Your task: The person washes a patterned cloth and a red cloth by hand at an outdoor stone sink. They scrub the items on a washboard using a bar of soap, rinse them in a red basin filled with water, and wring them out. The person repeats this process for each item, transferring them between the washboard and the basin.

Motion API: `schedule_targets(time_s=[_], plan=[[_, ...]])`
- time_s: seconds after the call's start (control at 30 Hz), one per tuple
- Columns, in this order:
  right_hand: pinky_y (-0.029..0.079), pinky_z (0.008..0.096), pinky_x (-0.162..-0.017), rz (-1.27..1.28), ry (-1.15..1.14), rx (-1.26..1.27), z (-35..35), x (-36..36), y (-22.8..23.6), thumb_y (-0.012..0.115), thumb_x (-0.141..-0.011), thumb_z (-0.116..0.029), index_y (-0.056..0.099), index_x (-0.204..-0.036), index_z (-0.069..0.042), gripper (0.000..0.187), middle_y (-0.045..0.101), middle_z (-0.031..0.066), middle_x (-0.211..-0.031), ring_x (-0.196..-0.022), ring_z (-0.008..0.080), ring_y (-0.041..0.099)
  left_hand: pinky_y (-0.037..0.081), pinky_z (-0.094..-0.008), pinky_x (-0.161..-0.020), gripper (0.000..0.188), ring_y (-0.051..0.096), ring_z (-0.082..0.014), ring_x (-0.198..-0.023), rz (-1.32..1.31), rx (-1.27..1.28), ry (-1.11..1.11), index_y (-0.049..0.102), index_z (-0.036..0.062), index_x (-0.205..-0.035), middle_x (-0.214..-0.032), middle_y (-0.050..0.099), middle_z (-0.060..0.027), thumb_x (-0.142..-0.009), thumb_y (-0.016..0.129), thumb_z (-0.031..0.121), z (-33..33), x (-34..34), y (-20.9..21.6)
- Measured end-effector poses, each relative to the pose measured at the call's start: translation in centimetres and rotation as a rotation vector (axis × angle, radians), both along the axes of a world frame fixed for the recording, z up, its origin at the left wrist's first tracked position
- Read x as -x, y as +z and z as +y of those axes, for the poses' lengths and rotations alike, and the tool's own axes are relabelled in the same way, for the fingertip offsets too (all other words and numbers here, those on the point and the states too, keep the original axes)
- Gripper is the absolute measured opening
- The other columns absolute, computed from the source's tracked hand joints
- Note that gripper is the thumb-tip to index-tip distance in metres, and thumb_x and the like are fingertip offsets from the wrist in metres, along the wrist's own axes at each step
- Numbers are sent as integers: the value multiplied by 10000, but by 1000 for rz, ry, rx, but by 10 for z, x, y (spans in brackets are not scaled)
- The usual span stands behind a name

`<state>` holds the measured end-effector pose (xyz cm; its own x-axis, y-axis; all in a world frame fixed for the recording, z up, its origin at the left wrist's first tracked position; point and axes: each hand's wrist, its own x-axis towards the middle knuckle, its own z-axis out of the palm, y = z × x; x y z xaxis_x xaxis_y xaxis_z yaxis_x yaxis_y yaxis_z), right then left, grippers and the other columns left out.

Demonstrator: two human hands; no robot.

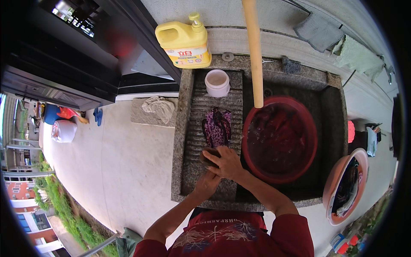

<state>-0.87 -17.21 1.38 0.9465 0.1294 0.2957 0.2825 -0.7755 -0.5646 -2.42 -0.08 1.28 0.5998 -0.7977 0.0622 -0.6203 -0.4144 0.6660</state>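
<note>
A wet purple garment with a dark pattern [217, 126] lies bunched on the ridged stone washboard [197, 103]. My right hand [229, 163] is closed around a brown scrub brush [209, 157] at the garment's near end. Close beneath the right wrist, my left hand [207, 185] is curled low over the washboard. Its fingertips are partly hidden, and what they grip cannot be made out. Beyond the garment stands a small pale pink tub [217, 83]. To the right, a red basin [315, 141] holds dark water and soaked red cloth inside the stone sink [338, 124].
A yellow detergent jug with a pump [184, 45] stands at the sink's far left corner. One wooden pole [254, 55] slants down over the basin's far rim. A pink basin of clothes [364, 171] is at the right. Left, a rag [158, 108] lies on a stone slab [141, 116].
</note>
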Motion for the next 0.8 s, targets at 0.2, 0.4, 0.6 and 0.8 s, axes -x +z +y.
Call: schedule_targets(time_s=[0.2,0.4,0.6,0.8], plan=[[484,401,-597,-72,-206,267,-55,-107,-48,735,-718,-320,520,-1270,-245,598,453,97,-930,-830,253,527,487,-422,-681,176,579,-349,-838,244,-6,97,557,35,-990,-907,570,-143,-821,600,5,-11,11,5],[465,383,-613,-17,41,38,-19,-60,-32,708,-754,-376,579,-1226,-245,507,444,85,-885,-826,247,519,490,-414,-686,190,585,-353,-848,191,73,175,551,31,-1005,-897,574,-149,-824,606,13,-4,5,3],[458,391,-651,16,-60,297,-38,-87,-43,684,-786,-364,471,-1347,-281,606,422,97,-944,-824,249,508,495,-417,-674,203,595,-331,-823,200,23,112,559,31,-998,-890,584,-148,-811,636,41,-5,23,-11],[483,374,-759,31,-518,-566,-72,-92,-69,673,-829,-278,466,-1361,-230,573,518,122,-1026,-898,276,569,478,-392,-617,264,592,-296,-730,188,29,206,575,61,-979,-839,580,-117,-775,715,156,10,5,20]])
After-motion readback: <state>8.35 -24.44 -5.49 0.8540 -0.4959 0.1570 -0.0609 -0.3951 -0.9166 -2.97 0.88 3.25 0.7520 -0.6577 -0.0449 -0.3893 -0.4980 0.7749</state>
